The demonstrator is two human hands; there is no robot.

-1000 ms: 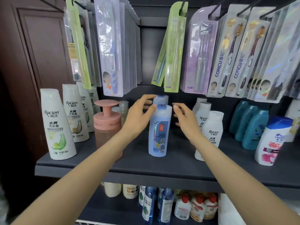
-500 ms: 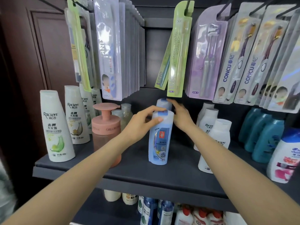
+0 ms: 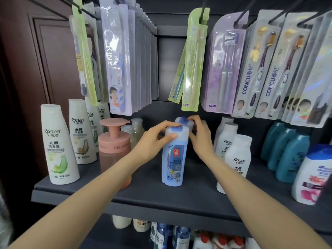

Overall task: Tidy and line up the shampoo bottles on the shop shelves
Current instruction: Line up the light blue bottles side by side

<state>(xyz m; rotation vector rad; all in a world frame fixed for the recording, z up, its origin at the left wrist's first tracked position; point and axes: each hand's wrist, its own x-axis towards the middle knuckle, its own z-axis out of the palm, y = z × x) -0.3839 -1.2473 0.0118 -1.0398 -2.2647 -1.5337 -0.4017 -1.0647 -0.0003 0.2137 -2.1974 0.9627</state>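
Note:
A light blue shampoo bottle stands upright mid-shelf on the dark grey shelf. My left hand grips its top, thumb on the front and fingers over the cap. A second light blue bottle stands right behind it, mostly hidden. My right hand holds that rear bottle near its cap, fingers curled round it. White Raclen bottles stand in a row at the left and in another row at the right.
A pink pump dispenser stands left of my left arm. Teal bottles and a white-and-blue bottle fill the right end. Toothbrush packs hang low over the shelf. More bottles sit on the shelf below.
My right hand has moved from beside the front bottle back to the rear bottle and closed on its top. My left hand has settled onto the front bottle's cap.

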